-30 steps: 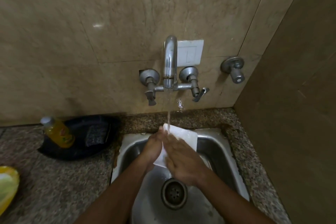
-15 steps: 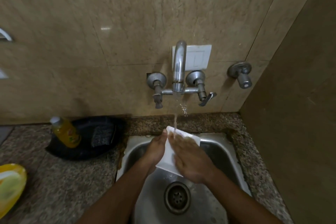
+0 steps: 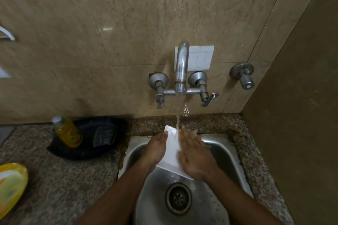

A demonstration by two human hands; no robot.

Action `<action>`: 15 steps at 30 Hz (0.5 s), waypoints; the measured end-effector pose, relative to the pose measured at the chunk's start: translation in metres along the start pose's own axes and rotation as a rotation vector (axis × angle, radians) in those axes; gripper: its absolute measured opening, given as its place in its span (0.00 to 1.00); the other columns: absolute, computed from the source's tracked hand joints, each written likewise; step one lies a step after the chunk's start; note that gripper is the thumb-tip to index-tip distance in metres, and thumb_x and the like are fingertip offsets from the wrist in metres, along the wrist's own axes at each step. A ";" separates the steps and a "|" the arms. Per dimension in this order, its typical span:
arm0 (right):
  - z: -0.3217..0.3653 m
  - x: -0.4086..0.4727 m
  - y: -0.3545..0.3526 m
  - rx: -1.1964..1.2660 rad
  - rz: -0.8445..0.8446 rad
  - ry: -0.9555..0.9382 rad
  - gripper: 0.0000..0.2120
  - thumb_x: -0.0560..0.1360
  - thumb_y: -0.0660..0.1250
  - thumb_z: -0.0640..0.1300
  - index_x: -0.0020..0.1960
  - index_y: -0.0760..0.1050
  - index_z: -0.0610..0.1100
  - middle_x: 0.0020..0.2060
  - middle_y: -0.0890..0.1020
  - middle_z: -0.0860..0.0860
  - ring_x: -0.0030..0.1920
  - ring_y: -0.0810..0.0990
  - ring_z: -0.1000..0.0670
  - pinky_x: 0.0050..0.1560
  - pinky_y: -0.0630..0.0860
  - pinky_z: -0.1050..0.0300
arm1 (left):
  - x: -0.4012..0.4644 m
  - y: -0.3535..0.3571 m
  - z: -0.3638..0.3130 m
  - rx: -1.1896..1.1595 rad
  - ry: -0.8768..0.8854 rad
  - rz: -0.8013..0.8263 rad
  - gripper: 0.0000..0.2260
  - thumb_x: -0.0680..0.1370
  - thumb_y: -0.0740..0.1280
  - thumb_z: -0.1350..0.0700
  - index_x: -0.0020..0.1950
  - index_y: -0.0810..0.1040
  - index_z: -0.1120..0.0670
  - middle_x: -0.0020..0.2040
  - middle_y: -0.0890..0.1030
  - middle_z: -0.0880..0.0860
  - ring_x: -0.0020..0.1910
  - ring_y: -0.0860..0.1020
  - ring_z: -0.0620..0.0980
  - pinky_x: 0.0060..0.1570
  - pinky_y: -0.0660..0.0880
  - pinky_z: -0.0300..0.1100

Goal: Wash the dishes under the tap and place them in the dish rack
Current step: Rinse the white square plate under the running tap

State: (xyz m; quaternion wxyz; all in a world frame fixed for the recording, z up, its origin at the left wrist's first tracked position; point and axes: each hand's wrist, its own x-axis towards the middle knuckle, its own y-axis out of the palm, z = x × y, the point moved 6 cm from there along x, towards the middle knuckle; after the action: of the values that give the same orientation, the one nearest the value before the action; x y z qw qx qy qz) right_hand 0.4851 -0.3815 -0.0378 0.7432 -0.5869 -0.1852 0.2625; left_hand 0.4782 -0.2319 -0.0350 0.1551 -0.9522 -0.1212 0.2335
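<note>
A white rectangular dish (image 3: 171,150) is held over the steel sink (image 3: 222,149), under the stream running from the wall tap (image 3: 181,67). My left hand (image 3: 155,149) grips its left edge. My right hand (image 3: 196,155) lies flat on its right side, fingers spread, covering that part of the dish. Water strikes the dish near its far end. The drain (image 3: 178,198) sits just below the hands. No dish rack is in view.
A black pan (image 3: 87,150) on the granite counter at the left holds a yellow soap bottle (image 3: 68,132) and a dark scrub pad (image 3: 103,136). A yellow plate (image 3: 11,188) sits at the far left edge. A side wall stands close on the right.
The dish has been turned a little and my right hand has slid along its surface under the water. The camera view has shifted slightly.
</note>
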 end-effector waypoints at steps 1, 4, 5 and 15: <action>0.005 0.001 0.001 0.040 0.010 -0.027 0.33 0.81 0.47 0.56 0.80 0.39 0.45 0.79 0.40 0.50 0.79 0.38 0.52 0.78 0.40 0.53 | -0.001 0.002 0.001 0.006 0.020 0.006 0.19 0.85 0.54 0.48 0.65 0.77 0.57 0.62 0.79 0.52 0.56 0.77 0.47 0.58 0.70 0.39; 0.025 0.000 -0.003 0.091 0.011 -0.145 0.33 0.82 0.49 0.54 0.80 0.37 0.47 0.79 0.39 0.52 0.78 0.38 0.56 0.77 0.39 0.58 | -0.005 0.006 -0.007 -0.008 0.065 0.019 0.16 0.85 0.54 0.51 0.60 0.79 0.55 0.57 0.81 0.51 0.49 0.77 0.43 0.51 0.71 0.35; 0.026 0.000 -0.003 0.070 -0.005 -0.142 0.33 0.82 0.49 0.53 0.80 0.37 0.47 0.79 0.39 0.53 0.78 0.38 0.56 0.77 0.40 0.57 | -0.003 0.004 -0.009 0.000 0.077 0.016 0.16 0.85 0.54 0.50 0.60 0.79 0.54 0.57 0.81 0.52 0.50 0.78 0.45 0.53 0.71 0.39; 0.021 -0.013 0.009 0.103 -0.022 0.036 0.33 0.81 0.45 0.58 0.80 0.36 0.47 0.78 0.36 0.51 0.78 0.36 0.53 0.78 0.39 0.53 | -0.001 -0.006 -0.010 0.120 0.087 -0.122 0.18 0.84 0.54 0.48 0.61 0.79 0.57 0.57 0.81 0.54 0.49 0.74 0.48 0.50 0.66 0.39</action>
State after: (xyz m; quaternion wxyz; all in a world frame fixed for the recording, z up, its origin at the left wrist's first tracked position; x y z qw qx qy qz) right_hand 0.4606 -0.3718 -0.0409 0.7785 -0.5504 -0.1642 0.2529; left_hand 0.4816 -0.2291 -0.0241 0.2312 -0.9413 -0.1578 0.1889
